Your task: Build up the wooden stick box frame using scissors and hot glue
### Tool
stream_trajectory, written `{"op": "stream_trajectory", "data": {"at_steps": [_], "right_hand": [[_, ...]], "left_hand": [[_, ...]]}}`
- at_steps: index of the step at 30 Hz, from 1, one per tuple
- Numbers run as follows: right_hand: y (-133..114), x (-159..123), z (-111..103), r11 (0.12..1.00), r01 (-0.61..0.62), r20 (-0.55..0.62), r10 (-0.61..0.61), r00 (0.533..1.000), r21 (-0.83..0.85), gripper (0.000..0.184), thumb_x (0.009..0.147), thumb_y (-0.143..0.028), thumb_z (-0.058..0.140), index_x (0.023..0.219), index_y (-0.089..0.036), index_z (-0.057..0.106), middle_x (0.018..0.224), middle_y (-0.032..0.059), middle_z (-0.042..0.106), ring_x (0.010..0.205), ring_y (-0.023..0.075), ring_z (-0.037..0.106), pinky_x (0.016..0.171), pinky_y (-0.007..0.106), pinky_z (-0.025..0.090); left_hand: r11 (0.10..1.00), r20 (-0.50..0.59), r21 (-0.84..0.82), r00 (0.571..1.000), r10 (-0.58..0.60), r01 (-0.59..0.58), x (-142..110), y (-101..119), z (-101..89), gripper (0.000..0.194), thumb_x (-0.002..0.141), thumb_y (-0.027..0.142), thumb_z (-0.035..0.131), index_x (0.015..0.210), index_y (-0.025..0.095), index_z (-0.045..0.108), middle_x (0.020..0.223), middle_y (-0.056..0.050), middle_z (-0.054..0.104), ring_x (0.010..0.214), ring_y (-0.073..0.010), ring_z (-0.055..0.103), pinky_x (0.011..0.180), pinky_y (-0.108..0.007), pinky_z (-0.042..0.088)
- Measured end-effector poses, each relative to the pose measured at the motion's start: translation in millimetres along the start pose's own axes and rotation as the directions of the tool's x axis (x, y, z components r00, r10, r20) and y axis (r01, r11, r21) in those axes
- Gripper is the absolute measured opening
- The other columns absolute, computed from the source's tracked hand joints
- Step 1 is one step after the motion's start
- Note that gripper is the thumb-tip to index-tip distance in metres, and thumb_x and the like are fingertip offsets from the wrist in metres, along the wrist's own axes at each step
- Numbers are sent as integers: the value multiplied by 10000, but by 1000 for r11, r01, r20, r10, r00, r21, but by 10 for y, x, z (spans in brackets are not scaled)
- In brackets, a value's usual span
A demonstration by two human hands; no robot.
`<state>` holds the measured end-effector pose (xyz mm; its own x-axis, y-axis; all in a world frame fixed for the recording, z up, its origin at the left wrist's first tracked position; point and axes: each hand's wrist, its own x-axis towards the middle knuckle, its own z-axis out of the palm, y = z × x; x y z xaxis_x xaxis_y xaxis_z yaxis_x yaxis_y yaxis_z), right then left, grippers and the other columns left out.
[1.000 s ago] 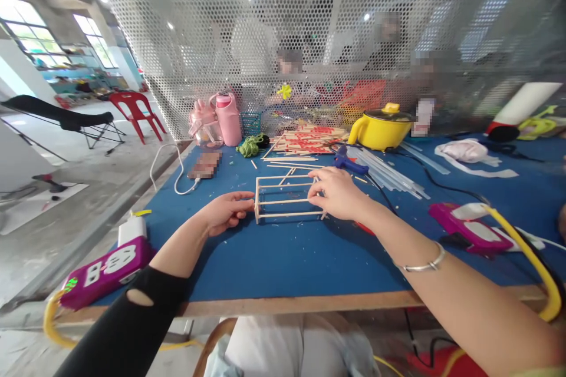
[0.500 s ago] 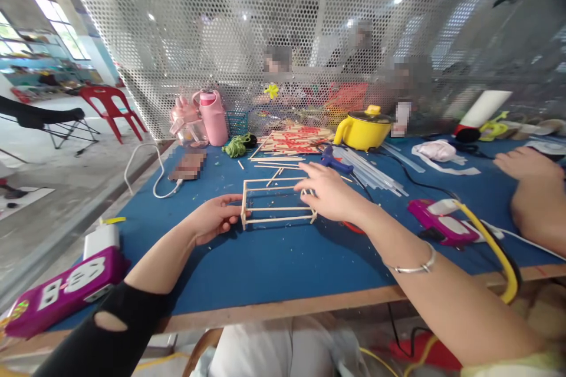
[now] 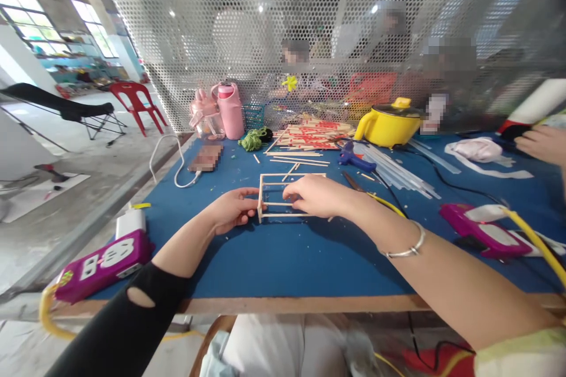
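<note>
The left hand (image 3: pixel 230 212) grasps, with thumb and fingers, the left end of one open box-shaped frame of thin pale wooden sticks (image 3: pixel 260 197). The right hand (image 3: pixel 316 193) has its fingers bent over the right half of this frame; whether they grip a stick, I cannot tell. One silver bracelet (image 3: pixel 407 244) is on the right forearm. The frame is on the blue table top (image 3: pixel 283 271), between the two hands.

Just behind the frame, two loose pale sticks (image 3: pixel 290 171) cross each other. Farther back is one pile of pale sticks with red parts (image 3: pixel 312 135), too many for counting. To its right are one blue glue gun (image 3: pixel 356 157), several translucent rods (image 3: pixel 393 171) and one yellow pot with a dark lid (image 3: pixel 389 128). To its left are one bundle of green yarn (image 3: pixel 251 140) and two pink bottles (image 3: pixel 231 115). Two purple power strips (image 3: pixel 104 268) lie, one at each side. At the right edge, one hand of another person (image 3: pixel 543 142) is seen.
</note>
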<state>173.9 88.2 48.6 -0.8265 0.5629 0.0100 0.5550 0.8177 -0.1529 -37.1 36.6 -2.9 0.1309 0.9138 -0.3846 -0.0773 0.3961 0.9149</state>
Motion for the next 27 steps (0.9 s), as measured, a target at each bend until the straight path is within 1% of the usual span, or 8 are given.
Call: {"op": "stream_trajectory", "data": {"at_steps": [2,5,8,13,16,21,27], "right_hand": [[34,33,9,1000,2,30,-2,1000,6,281,733,-128,535,903,-235,732,806,30,728,704,175,625,595,260,377],[71,10,-3,1000,-18,61,17,998,21,289,729,-149,534,902,-255,740,779,13,726,669,161,614,594,258,374],[77,-32,-29,998,-32,110,26,994,57,264,733,-177,539,877,-254,746,722,-4,718,595,137,591,576,247,382],[53,-66,-60,991,-44,170,21,985,130,264,740,-177,519,853,-238,750,663,-20,705,517,111,558,524,228,385],[56,-67,-38,985,-46,180,15,983,164,275,741,-174,509,856,-234,751,668,-23,706,524,110,562,518,225,387],[80,-57,18,979,-38,175,3,985,198,278,742,-174,506,851,-239,753,732,-20,723,613,126,596,556,226,401],[77,-57,18,973,-56,182,15,983,225,267,751,-206,511,874,-233,746,716,-15,719,578,126,590,526,227,396]], "left_hand": [[1000,4,-3,1000,-9,9,-3,9,7,413,703,187,722,1094,141,597,817,-44,668,454,-6,452,338,-65,324],[1000,4,-10,1000,-18,18,0,12,11,389,725,217,707,1089,139,591,817,-51,675,451,-8,457,343,-70,336],[1000,12,-11,1000,-16,16,8,5,6,409,701,188,723,1084,144,586,802,-40,675,448,-9,459,340,-72,331],[1000,21,-4,1000,0,0,16,-11,-7,381,670,155,740,1025,143,602,748,-14,655,452,-11,453,332,-69,319],[1000,14,-5,1000,5,-5,19,-15,-8,373,676,150,729,1024,142,596,763,-17,660,458,-9,457,336,-66,323],[1000,6,-7,1000,-4,4,6,-3,8,381,696,158,715,1053,145,583,795,-35,675,454,-10,468,340,-71,334],[999,25,-13,999,-41,41,-41,9,22,351,723,177,693,1049,138,571,798,-44,681,448,-18,495,328,-80,342]]}}
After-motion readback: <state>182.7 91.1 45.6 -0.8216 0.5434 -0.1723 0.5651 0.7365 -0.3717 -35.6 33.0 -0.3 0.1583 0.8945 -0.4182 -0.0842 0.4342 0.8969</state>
